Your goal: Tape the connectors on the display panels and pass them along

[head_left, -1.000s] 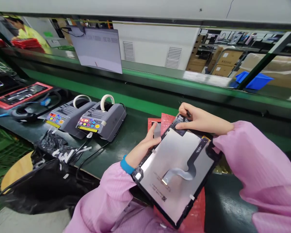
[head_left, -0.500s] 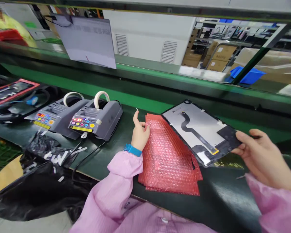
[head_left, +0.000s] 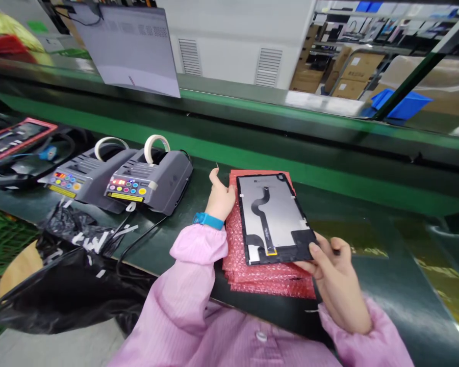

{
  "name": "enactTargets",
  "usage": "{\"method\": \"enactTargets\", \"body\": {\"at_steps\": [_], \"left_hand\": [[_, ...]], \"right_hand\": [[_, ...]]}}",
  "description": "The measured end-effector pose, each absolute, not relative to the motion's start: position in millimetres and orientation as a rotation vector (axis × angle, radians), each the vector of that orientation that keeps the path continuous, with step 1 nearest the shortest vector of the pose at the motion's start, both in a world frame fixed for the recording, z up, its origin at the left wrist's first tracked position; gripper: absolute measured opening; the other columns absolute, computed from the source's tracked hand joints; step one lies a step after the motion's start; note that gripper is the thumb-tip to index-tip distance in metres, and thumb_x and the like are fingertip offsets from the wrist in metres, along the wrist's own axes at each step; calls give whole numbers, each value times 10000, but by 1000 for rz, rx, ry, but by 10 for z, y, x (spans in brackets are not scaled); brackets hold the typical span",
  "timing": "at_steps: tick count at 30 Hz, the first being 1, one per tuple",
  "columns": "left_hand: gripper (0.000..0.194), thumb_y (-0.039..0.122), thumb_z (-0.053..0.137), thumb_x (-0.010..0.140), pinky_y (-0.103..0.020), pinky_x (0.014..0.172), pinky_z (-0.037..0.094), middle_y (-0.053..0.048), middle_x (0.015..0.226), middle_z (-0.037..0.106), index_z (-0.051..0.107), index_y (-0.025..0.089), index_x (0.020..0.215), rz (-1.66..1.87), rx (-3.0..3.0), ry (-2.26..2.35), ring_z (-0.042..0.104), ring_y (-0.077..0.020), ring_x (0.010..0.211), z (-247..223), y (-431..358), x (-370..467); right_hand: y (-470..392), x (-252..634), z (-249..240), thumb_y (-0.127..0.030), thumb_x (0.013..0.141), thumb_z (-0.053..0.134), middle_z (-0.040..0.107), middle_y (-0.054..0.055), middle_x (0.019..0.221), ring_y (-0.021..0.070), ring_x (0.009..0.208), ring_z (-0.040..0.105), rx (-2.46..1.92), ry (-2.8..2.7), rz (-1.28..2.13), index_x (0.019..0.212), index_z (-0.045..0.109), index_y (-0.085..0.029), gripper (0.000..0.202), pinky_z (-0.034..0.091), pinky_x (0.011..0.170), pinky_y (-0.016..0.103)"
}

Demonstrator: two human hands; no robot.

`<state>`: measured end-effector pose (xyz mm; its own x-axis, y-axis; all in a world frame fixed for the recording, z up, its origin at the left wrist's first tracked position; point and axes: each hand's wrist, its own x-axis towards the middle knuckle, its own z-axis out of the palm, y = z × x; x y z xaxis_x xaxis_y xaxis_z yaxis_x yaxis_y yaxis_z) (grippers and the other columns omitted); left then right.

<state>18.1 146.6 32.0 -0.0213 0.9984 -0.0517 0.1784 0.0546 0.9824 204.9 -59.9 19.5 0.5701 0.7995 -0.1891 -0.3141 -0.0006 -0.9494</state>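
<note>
My right hand [head_left: 336,275] grips a tablet screen panel [head_left: 272,214] by its lower right corner. The panel lies back side up, with a grey metal back, a black border and a dark ribbon cable [head_left: 263,216] curving down it. Beneath it is a stack of red bubble-wrap bags [head_left: 268,286]; whether the panel rests on them I cannot tell. My left hand [head_left: 220,198], a blue band at its wrist, stands at the stack's left edge with thumb and forefinger apart. A thin pale sliver shows at the forefinger's tip. The other fingers are partly hidden.
Two grey tape dispensers [head_left: 153,181] with white tape rolls stand left on the dark green bench. A black plastic bag [head_left: 72,290] with tape scraps hangs at the front edge. Yellowish film strips [head_left: 443,285] lie right. A monitor [head_left: 128,51] hangs behind.
My right hand has carried the screen panel leftward and turned it more upright, over the red bags. My left hand stays beside the stack. The view has tilted down slightly.
</note>
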Motion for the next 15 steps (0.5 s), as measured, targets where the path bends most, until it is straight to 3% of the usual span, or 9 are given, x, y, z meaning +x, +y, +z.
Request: {"method": "enactTargets", "body": {"at_steps": [4, 7, 9, 11, 13, 15], "left_hand": [[898, 145, 675, 834, -326, 694, 547, 83, 688, 572, 189, 184, 1588, 979, 1301, 1376, 580, -159, 503, 307, 1244, -97], [882, 229, 687, 853, -294, 642, 543, 31, 890, 611, 180, 247, 1575, 966, 1364, 1377, 646, -143, 598, 280, 1029, -296], [833, 277, 670, 883, -306, 691, 565, -29, 1066, 613, 178, 264, 1554, 1025, 1495, 1352, 689, -153, 749, 270, 897, -388], [763, 283, 632, 930, -355, 811, 589, -66, 1146, 616, 165, 261, 1532, 1095, 1658, 1256, 704, -183, 933, 273, 782, -439], [682, 238, 589, 973, -414, 925, 587, -73, 1147, 649, 167, 269, 1508, 1127, 1792, 1100, 696, -203, 1063, 283, 683, -453], [641, 176, 569, 989, -461, 989, 582, -89, 1207, 669, 192, 304, 1492, 1130, 1903, 934, 687, -218, 1149, 286, 599, -444]], "right_hand": [[-629, 2076, 59, -561, 712, 903, 629, 26, 1277, 207, 1066, 725, -1423, -650, 927, 943, 322, -300, 678, 692, 613, 294], [-735, 2249, 201, -596, 799, 824, 671, 104, 1290, 239, 955, 752, -1659, -934, 774, 917, 380, -275, 561, 647, 586, 319], [-802, 2419, 353, -601, 888, 733, 737, 105, 1177, 235, 900, 747, -1783, -1023, 537, 900, 443, -262, 445, 605, 631, 328], [-831, 2620, 457, -602, 974, 614, 763, 56, 908, 203, 760, 713, -1757, -958, 352, 933, 529, -259, 356, 558, 642, 324], [-818, 2834, 461, -604, 1031, 497, 665, -9, 643, 166, 548, 594, -1670, -858, 378, 1071, 634, -247, 385, 488, 558, 303], [-785, 3038, 378, -623, 1034, 454, 597, -34, 568, 148, 447, 476, -1622, -782, 509, 1241, 675, -215, 508, 411, 476, 293]]}}
